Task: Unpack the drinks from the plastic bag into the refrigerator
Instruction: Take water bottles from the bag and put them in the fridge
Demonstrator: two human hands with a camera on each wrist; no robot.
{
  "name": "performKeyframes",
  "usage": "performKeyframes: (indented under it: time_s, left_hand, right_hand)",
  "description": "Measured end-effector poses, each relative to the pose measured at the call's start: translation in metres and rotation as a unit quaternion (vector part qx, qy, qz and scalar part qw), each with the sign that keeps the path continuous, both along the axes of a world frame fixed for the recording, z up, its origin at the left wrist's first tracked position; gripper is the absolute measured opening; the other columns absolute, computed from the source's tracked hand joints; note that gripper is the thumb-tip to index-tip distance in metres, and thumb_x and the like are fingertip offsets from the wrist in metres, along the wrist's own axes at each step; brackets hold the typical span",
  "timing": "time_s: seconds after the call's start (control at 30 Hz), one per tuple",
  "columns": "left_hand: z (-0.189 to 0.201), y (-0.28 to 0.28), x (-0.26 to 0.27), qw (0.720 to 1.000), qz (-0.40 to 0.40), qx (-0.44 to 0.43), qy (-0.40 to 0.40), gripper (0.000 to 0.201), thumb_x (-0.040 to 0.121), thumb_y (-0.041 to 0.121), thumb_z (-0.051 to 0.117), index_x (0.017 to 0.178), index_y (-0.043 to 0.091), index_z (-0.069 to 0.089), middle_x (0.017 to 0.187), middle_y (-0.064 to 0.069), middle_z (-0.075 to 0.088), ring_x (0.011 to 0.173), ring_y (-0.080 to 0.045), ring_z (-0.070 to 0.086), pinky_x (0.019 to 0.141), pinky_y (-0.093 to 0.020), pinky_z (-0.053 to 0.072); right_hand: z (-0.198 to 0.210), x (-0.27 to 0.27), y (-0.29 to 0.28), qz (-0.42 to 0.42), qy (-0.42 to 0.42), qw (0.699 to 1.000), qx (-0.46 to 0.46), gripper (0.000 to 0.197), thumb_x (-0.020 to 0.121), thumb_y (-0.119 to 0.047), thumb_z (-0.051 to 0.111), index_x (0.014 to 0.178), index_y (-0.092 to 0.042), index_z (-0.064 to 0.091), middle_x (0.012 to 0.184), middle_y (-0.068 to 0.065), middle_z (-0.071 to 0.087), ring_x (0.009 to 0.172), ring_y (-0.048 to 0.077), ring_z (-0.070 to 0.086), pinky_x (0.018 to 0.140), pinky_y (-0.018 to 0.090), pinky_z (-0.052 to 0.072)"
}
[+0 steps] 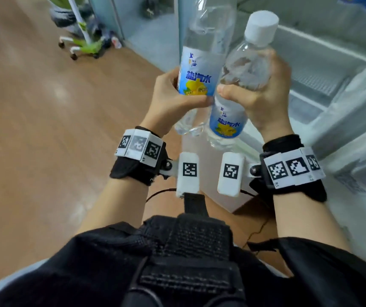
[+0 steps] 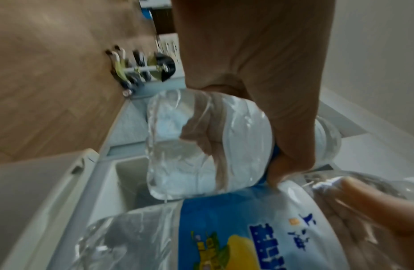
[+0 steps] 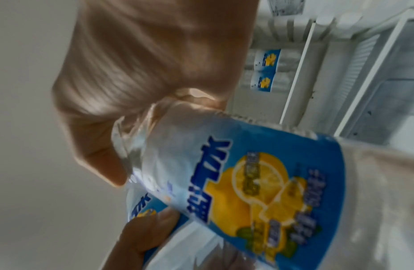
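I hold two clear drink bottles with blue and yellow lemon labels, side by side and touching, in front of the open refrigerator (image 1: 323, 63). My left hand (image 1: 177, 94) grips the left bottle (image 1: 199, 69) around its label; its cap is out of frame. My right hand (image 1: 264, 91) grips the right bottle (image 1: 244, 72) on its clear upper part, below the white cap (image 1: 261, 25). The left wrist view shows the left bottle (image 2: 201, 146) from its base, and the right wrist view shows the right bottle (image 3: 247, 182). I cannot make out the plastic bag.
Two more bottles (image 3: 266, 69) with the same label lie on a refrigerator shelf. White shelves and door bins (image 1: 343, 120) fill the right side. A wheeled stand with a green base (image 1: 82, 45) is on the wooden floor (image 1: 44, 129) at far left.
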State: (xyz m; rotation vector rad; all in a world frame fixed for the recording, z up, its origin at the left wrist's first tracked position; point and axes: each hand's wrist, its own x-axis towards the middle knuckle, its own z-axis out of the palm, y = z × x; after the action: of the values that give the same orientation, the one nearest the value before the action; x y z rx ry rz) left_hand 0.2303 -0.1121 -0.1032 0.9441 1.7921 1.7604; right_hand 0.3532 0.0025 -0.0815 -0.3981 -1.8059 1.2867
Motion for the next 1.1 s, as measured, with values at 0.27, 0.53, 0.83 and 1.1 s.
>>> performKeyframes:
  time_s: [0.27, 0.53, 0.83, 1.1]
  left_hand:
    - [0.006, 0.129, -0.042, 0.995, -0.094, 0.030, -0.030, 0.063, 0.051, 0.009, 0.087, 0.107, -0.006, 0.061, 0.099, -0.022, 0.072, 0.087, -0.035, 0.071, 0.081, -0.045, 0.060]
    - [0.016, 0.253, -0.063, 0.976, -0.207, 0.057, -0.028, 0.055, 0.054, -0.007, 0.085, 0.105, -0.007, 0.062, 0.100, -0.026, 0.071, 0.088, -0.041, 0.069, 0.082, -0.054, 0.058]
    - [0.035, 0.366, -0.068, 0.953, -0.291, 0.083, 0.013, 0.052, 0.050, -0.004, 0.086, 0.096, -0.004, 0.063, 0.084, -0.004, 0.071, 0.071, -0.007, 0.069, 0.064, -0.022, 0.057]
    - [0.043, 0.418, -0.061, 0.938, -0.325, 0.121, -0.008, 0.061, 0.049, -0.005, 0.082, 0.105, -0.003, 0.059, 0.095, -0.010, 0.071, 0.084, -0.018, 0.068, 0.070, -0.024, 0.058]
  right_hand:
    - [0.013, -0.023, 0.094, -0.156, 0.021, 0.987, 0.021, 0.044, 0.059, -0.008, 0.079, 0.097, -0.008, 0.056, 0.086, 0.005, 0.067, 0.077, 0.009, 0.066, 0.072, 0.024, 0.055]
    - [0.029, -0.033, 0.173, -0.289, 0.011, 0.957, 0.007, 0.042, 0.062, -0.007, 0.079, 0.099, -0.002, 0.060, 0.088, 0.006, 0.069, 0.079, 0.011, 0.067, 0.076, 0.025, 0.055]
    - [0.057, -0.033, 0.235, -0.400, 0.002, 0.916, 0.034, 0.042, 0.065, -0.012, 0.083, 0.095, -0.018, 0.054, 0.095, 0.002, 0.068, 0.089, 0.000, 0.067, 0.084, 0.023, 0.055]
    - [0.061, -0.031, 0.270, -0.456, -0.025, 0.883, 0.108, 0.053, 0.064, -0.023, 0.080, 0.108, -0.009, 0.052, 0.102, 0.000, 0.061, 0.100, 0.017, 0.062, 0.091, 0.035, 0.053]
